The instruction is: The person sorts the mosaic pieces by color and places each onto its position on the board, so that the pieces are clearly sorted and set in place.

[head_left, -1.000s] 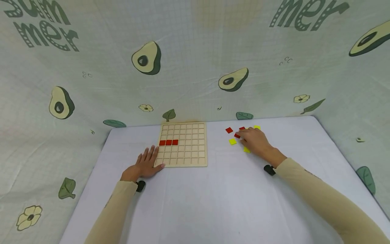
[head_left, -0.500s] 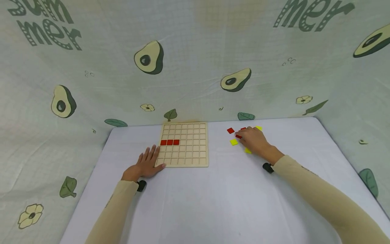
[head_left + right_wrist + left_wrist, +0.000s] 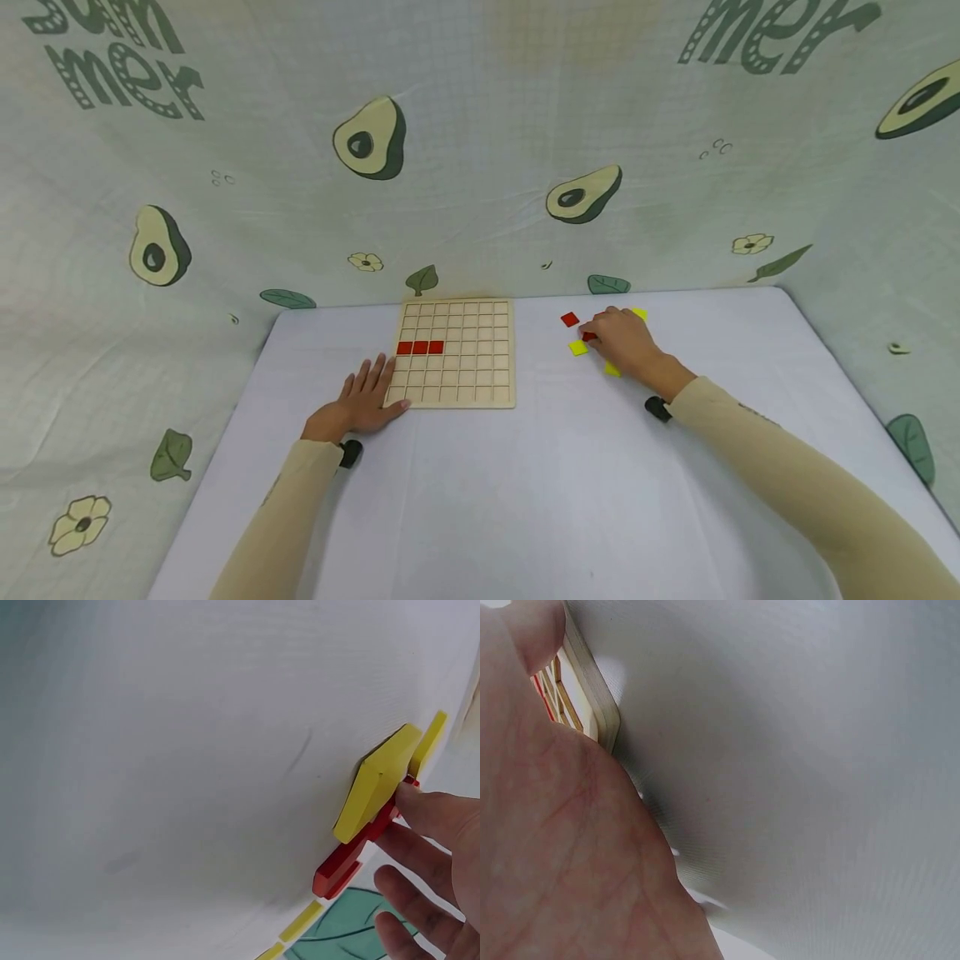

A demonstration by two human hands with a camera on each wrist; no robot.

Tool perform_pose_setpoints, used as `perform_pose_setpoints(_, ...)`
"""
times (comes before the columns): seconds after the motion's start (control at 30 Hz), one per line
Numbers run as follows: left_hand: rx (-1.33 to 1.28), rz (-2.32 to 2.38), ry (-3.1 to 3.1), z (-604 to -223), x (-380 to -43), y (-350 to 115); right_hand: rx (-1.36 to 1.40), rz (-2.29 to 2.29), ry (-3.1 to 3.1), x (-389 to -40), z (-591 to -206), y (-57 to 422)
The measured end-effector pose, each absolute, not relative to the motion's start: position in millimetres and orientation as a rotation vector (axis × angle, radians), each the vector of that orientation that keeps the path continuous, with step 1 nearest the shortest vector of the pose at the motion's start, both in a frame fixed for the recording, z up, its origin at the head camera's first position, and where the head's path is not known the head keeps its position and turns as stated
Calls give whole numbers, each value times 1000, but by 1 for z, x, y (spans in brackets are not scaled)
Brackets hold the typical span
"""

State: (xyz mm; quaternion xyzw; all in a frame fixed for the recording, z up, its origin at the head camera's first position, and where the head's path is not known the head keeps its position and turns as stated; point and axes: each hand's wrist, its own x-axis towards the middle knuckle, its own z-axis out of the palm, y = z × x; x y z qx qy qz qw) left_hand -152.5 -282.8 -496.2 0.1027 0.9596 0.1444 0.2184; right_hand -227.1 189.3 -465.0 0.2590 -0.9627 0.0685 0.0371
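Observation:
A square wooden grid board [image 3: 474,372] lies toward the back of the table, with a row of three red tiles [image 3: 420,347] set in its left cells. My left hand [image 3: 360,402] lies flat with fingers spread at the board's lower left corner; the board's edge [image 3: 592,690] shows past the palm in the left wrist view. My right hand [image 3: 624,340] is over the loose tiles, thumb and index finger pinching a red tile [image 3: 588,337]. A yellow tile [image 3: 375,784] sits right beside the thumb in the right wrist view. Some tiles are partly hidden under this hand.
Around the right hand lie a loose red tile [image 3: 570,319] and several yellow tiles [image 3: 577,347]. The white table [image 3: 480,492] meets a patterned cloth backdrop [image 3: 465,225] just behind the board. A black wrist camera [image 3: 657,408] sits on the right wrist.
My right fingers have drawn in on the red tile, and the hand now covers more of the red tile behind it. My left hand and the board stay put; the head view shifts slightly.

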Motion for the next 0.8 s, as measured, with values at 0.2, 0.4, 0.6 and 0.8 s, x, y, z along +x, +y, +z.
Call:
perform_pose_setpoints(0.2, 279, 416, 2649, -495, -152, -282, 824, 153, -2953, -227, -463, 187)
perform_pose_setpoints(0.4, 282, 412, 2646, -495, -151, -282, 869, 146, -2919, -225, -464, 188)
perform_pose_setpoints(0.6, 287, 409, 2654, -496, -151, -283, 884, 198, -2876, -221, -460, 190)
perform_pose_setpoints(0.8, 293, 416, 2656, -495, -151, -285, 886, 254, -2811, -221, -450, 184)
